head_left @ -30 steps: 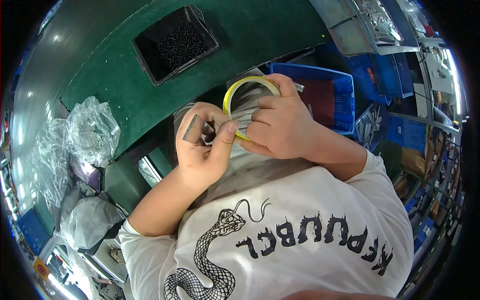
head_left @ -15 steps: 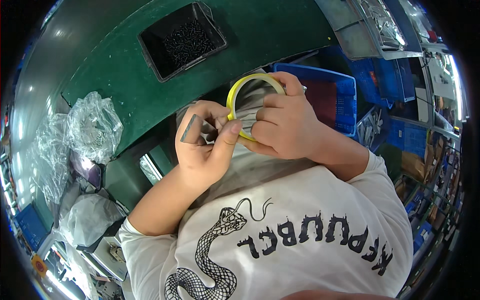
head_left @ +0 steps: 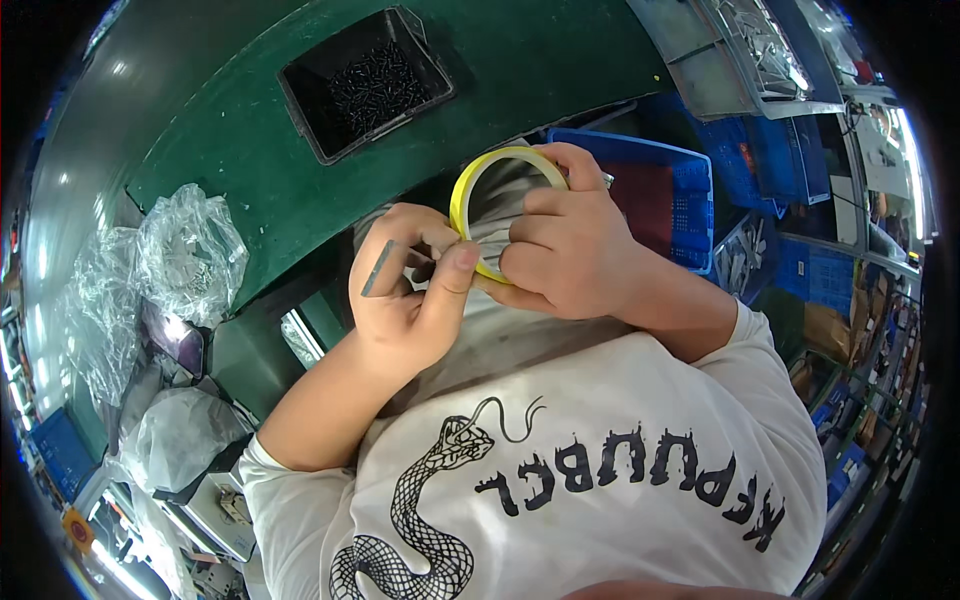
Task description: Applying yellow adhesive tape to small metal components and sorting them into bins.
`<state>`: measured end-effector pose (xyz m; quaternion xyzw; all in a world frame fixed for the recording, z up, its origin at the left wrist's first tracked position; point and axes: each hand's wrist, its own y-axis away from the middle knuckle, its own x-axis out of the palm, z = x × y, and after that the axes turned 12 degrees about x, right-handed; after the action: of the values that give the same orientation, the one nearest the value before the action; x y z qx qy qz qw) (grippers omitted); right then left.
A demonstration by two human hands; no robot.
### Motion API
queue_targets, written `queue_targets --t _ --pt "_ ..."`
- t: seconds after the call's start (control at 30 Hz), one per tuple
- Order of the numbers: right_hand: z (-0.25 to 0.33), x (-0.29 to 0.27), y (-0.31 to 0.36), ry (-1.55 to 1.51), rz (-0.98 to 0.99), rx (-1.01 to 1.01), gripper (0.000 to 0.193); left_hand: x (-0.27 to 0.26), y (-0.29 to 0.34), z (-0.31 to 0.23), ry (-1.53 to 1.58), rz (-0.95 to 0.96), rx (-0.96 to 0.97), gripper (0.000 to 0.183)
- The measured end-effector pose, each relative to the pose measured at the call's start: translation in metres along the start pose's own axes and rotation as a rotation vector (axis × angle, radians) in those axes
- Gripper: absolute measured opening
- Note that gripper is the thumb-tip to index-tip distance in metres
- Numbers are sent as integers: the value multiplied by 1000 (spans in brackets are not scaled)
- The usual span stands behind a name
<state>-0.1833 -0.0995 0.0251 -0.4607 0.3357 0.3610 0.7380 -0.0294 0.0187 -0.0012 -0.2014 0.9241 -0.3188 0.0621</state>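
Observation:
A roll of yellow tape [head_left: 459, 198] stands on edge in front of my shirt, its white inner ring facing me. My right hand [head_left: 575, 245] is closed round the roll's right side, fingers curled through and over the rim. At the roll's lower left edge, the thumb and forefinger of my left hand [head_left: 405, 290] come together against the tape; whether they pinch its loose end is hidden. A thin, flat grey strip [head_left: 377, 269], like a small blade, sticks out between the curled fingers of that same hand.
On the green table [head_left: 250, 120] sits a black bin [head_left: 300, 110] of small dark parts. Clear plastic bags [head_left: 190, 255] lie at the left. A blue crate [head_left: 692, 210] is beyond my right hand, with grey trays [head_left: 710, 75] at the far right.
The tape roll has shifted slightly to the left, and my left thumb has moved a little along its lower edge. Both hands keep their hold.

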Motion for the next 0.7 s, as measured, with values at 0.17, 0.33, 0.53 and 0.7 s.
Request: queue_targets --t 0.17,0.33,0.53,0.7 --pt "-2 -1 0 0 -2 -18 30 -3 -5 -5 -9 -8 -24 15" --pt "0 1 1 -9 -23 -18 31 -1 -2 -4 -46 30 21 16" --pt "4 3 -2 -30 -51 -13 32 0 9 2 -47 0 49 14" --pt "4 0 -7 -60 -84 -15 34 0 6 -5 -36 62 141 16"
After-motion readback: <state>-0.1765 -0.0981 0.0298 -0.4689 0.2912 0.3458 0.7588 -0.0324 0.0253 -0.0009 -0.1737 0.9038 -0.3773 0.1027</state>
